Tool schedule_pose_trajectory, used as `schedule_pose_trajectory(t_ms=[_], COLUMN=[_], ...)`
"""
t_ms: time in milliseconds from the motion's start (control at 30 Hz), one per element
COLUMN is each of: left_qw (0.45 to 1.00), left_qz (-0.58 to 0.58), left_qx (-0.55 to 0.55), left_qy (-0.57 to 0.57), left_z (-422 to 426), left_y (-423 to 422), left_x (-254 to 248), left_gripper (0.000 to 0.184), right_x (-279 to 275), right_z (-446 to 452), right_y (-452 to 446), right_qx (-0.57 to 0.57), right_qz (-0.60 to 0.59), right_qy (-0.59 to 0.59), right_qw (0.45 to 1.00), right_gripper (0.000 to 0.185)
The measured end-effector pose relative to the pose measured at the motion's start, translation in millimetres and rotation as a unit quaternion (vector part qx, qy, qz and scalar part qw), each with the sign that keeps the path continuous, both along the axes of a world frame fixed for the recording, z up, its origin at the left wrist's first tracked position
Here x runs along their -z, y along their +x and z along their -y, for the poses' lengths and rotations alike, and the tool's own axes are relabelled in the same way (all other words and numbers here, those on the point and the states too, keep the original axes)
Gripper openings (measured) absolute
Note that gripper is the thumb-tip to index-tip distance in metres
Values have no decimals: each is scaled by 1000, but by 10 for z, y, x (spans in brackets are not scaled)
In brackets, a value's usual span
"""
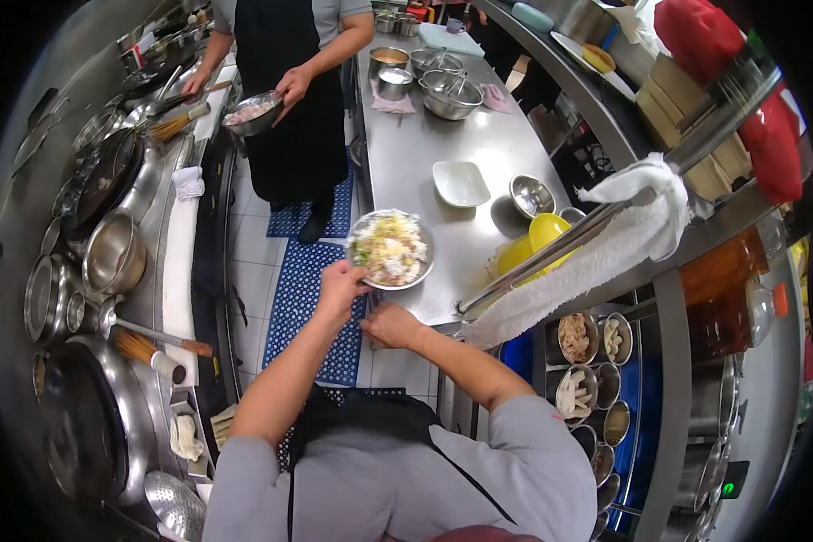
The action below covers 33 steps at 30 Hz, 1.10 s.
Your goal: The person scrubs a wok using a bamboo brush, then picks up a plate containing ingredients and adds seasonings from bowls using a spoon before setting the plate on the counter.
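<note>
My left hand (341,287) grips the near-left rim of a round metal bowl (429,269), thumb over the edge. In the bowl lies white rice (393,250) with yellow bits, some green at the left side and pinkish pieces. The bowl is at the left edge of the steel worktable (406,172). Just below it, my right hand (390,325) is beside the table's near corner with its fingers curled. Whatever those fingers may hold is hidden. A white square dish (461,184) and a small metal bowl (532,194) stand farther up the table.
A co-worker in a black apron (285,99) stands ahead on the left, holding a bowl of pinkish pieces (251,110). Woks (81,420) line the left side. On the right, a rail carries a white towel (578,262), near yellow bowls (551,237); food containers (576,336) sit below.
</note>
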<state>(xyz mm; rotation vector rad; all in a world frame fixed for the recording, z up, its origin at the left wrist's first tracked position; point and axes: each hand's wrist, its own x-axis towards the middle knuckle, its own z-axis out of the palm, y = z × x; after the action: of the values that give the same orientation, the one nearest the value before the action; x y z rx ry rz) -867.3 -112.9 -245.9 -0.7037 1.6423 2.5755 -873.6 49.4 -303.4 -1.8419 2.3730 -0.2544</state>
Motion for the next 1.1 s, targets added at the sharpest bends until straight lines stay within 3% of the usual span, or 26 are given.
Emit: schedule_pose_trajectory(t_ms=[233,500,633,867,900,967,1033,1100], left_qw=[994,981,992,973,962,839,756,685], left_qz=[29,41,21,151,164,164,214,260], left_qx=[100,183,102,173,205,326,357,443], left_qy=[16,47,68,-35,-72,-404,-506,-517], left_z=[-476,-214,6,603,729,1058,1346,1626], left_y=[-672,-503,-164,806,982,1339,1711,1933], left_x=[430,316,529,1935,2196,2585,2729,2544], left_gripper=[22,13,11,8,11,27,38,36], right_x=[238,97,-59,-297,-303,-286,-284,-310], right_z=[38,-8,11,109,106,99,101,119], right_y=[-123,-116,-111,-98,-80,-41,-20,24], right_qx=[4,44,69,134,152,196,226,284], right_qz=[-30,-7,-43,-66,-72,-72,-76,-67], right_qy=[-136,-108,-124,-179,-185,-197,-214,-249], right_qw=[990,993,989,972,968,958,947,923], right_gripper=[12,14,18,27,28,28,28,24])
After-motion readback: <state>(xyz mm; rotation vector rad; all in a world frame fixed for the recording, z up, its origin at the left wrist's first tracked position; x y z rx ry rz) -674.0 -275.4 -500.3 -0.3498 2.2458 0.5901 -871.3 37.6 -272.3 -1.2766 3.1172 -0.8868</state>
